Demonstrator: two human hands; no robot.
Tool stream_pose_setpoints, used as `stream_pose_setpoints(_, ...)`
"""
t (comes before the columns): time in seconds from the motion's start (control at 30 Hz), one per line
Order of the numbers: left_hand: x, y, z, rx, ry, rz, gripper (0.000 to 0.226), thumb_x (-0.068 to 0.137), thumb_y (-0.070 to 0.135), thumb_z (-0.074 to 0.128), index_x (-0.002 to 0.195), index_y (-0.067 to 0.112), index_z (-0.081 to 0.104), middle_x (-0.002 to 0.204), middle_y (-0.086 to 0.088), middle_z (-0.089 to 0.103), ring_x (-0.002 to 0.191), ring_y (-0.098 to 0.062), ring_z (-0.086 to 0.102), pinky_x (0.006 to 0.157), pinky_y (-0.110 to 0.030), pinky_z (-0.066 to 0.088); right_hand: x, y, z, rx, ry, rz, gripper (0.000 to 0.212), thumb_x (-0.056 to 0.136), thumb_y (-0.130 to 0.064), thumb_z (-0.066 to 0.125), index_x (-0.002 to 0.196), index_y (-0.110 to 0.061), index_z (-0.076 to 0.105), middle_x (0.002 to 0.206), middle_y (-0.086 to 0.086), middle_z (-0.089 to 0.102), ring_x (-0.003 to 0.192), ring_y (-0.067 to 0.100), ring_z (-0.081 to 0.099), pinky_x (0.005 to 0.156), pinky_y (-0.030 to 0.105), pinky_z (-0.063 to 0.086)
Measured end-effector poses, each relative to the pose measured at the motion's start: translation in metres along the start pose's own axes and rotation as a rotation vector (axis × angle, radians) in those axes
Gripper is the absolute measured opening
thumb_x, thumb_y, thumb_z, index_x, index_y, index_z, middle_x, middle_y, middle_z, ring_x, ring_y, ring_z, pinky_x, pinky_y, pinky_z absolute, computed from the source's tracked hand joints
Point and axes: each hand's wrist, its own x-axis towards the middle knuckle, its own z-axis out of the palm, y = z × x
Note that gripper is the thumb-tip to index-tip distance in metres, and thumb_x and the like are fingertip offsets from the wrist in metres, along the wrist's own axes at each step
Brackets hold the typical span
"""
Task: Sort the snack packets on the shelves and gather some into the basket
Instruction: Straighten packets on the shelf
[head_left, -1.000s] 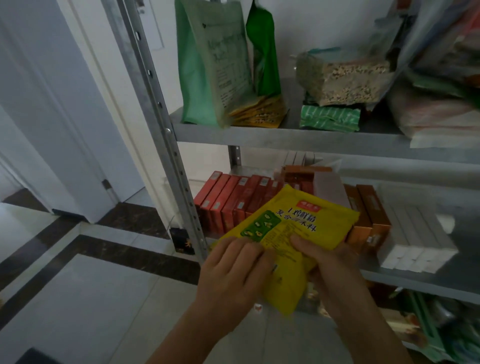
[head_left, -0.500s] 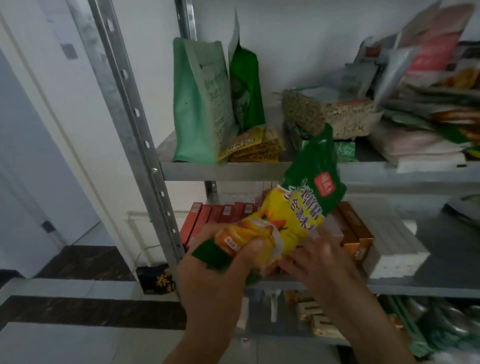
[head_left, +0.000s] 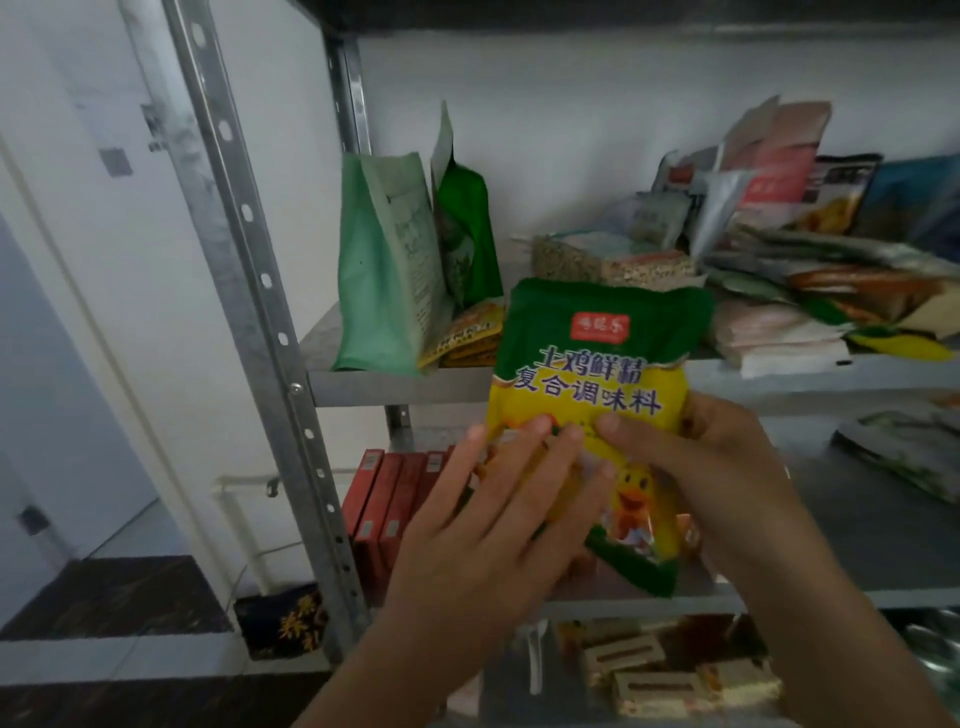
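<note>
I hold a yellow and green seasoning packet (head_left: 592, 374) upright in front of the metal shelves. My right hand (head_left: 717, 483) grips its right side, with the thumb across the front. My left hand (head_left: 498, 519) lies flat on the lower front, its fingers straight. Behind the packet, the upper shelf (head_left: 395, 387) carries two tall green bags (head_left: 395, 270), flat yellow packets (head_left: 467, 338), a grain block (head_left: 613, 260) and a heap of mixed packets (head_left: 831, 260). No basket is in view.
Red boxes (head_left: 389, 504) stand in a row on the middle shelf (head_left: 883, 545). Small tan boxes (head_left: 660, 675) lie on the shelf below. A perforated steel upright (head_left: 249, 291) frames the left side. White wall, a door and dark floor tiles (head_left: 119, 597) are to the left.
The packet has turned from tilted and crumpled to upright with its front facing me. My left hand went from gripping its lower end to lying flat on it. The view rose.
</note>
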Motion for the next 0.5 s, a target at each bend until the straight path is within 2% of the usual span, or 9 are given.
stream_pose_setpoints(0.1,0.016,-0.009,-0.001,-0.038,-0.029,-0.042,0.052,0.095,0.049,0.055,0.135,0.016,0.049,0.137,-0.013,0.054,0.130,-0.028,0.049,0.111,-0.049,0.035,0.017,-0.010,0.008,-0.030,0.001,-0.034,0.016,0.073,-0.015,0.076,0.087,-0.007,0.073,0.088,0.013,0.074,0.086,0.037,0.070,0.080,0.052,0.056)
stream_pose_setpoints(0.17,0.026,-0.018,0.000,-0.032,0.034,-0.059,0.044,0.098,0.035,0.055,0.135,0.013,0.048,0.137,-0.016,0.054,0.129,-0.030,0.050,0.103,-0.049,0.044,0.027,-0.021,0.015,-0.007,-0.014,-0.060,0.022,0.076,-0.018,0.075,0.092,-0.004,0.072,0.094,0.018,0.072,0.093,0.044,0.066,0.086,0.060,0.051)
stream_pose_setpoints(0.27,0.041,-0.036,0.005,-0.021,0.184,-0.112,0.031,0.104,0.013,0.043,0.131,0.007,0.056,0.129,-0.018,0.060,0.121,-0.030,0.057,0.094,-0.047,0.051,0.038,-0.044,0.025,-0.108,-0.027,-0.134,0.039,0.086,-0.033,0.065,0.096,0.003,0.068,0.094,0.020,0.072,0.090,0.037,0.069,0.085,0.053,0.054)
stream_pose_setpoints(0.33,0.052,-0.050,0.011,-0.041,0.227,-0.168,0.037,0.105,0.009,0.031,0.125,0.002,0.062,0.123,-0.019,0.063,0.116,-0.031,0.061,0.094,-0.049,0.051,0.048,-0.060,0.028,-0.170,0.022,-0.220,0.044,0.090,-0.041,0.057,0.084,0.000,0.070,0.081,0.015,0.073,0.074,0.026,0.072,0.072,0.039,0.060)
stream_pose_setpoints(0.4,0.061,-0.063,0.023,-0.002,0.223,-0.199,0.041,0.103,0.004,0.027,0.122,0.002,0.065,0.119,-0.019,0.065,0.113,-0.033,0.063,0.095,-0.048,0.050,0.061,-0.067,0.026,-0.254,0.185,-0.412,0.035,0.094,-0.036,0.055,0.075,-0.011,0.070,0.069,0.007,0.072,0.059,0.019,0.069,0.058,0.030,0.058)
stream_pose_setpoints(0.43,0.063,-0.068,0.031,0.025,0.201,-0.208,0.042,0.100,0.000,0.029,0.120,0.003,0.066,0.116,-0.018,0.067,0.109,-0.032,0.064,0.095,-0.046,0.051,0.072,-0.065,0.021,-0.354,0.281,-0.535,0.031,0.095,-0.032,0.055,0.077,-0.011,0.070,0.069,0.006,0.072,0.061,0.018,0.067,0.060,0.031,0.057)
stream_pose_setpoints(0.5,0.066,-0.073,0.045,0.055,0.115,-0.231,0.039,0.090,-0.001,0.038,0.114,0.004,0.068,0.105,-0.015,0.070,0.097,-0.031,0.067,0.084,-0.041,0.054,0.097,-0.056,0.008,-0.620,0.375,-0.724,0.022,0.094,-0.024,0.056,0.090,-0.009,0.071,0.086,0.007,0.073,0.076,0.018,0.065,0.070,0.026,0.049)
